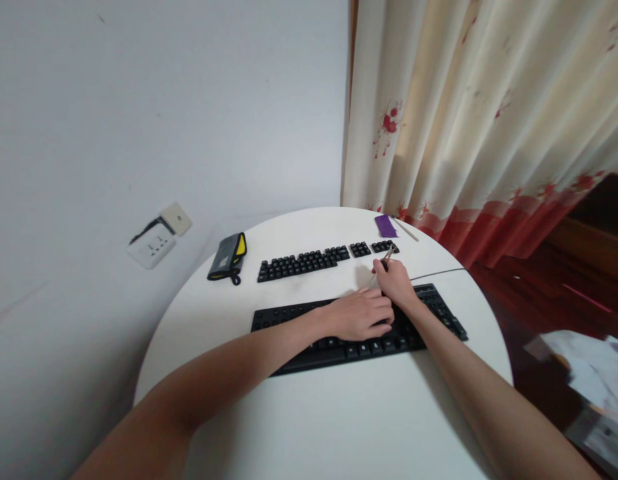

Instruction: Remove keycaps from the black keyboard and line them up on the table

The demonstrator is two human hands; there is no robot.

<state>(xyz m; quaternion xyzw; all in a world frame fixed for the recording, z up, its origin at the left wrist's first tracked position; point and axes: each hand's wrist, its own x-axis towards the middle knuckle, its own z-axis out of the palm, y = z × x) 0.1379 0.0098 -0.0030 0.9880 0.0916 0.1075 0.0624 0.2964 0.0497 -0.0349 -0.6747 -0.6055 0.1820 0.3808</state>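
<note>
A black keyboard (309, 360) lies across the table in front of me. On its upper rows, bare key posts show where caps are off, while caps sit along its lower row. My left hand (363, 315) rests flat on the middle of the keyboard, fingers slightly apart, holding nothing visible. Just beyond it, my right hand (395, 280) is closed around a small tool with thin metal prongs (389, 253); its exact kind is unclear. The fist hovers at the keyboard's far edge. Black keycaps (303, 264) stand sorted in rows behind, with smaller groups (359, 249) to the right.
A grey and yellow pouch (227, 257) lies at the table's left. A purple cloth (386, 226) and a thin light stick (407, 231) are at the back right. The keyboard cable (439, 273) runs over the right edge. Wall and curtain (413, 133) border the round white table (299, 427).
</note>
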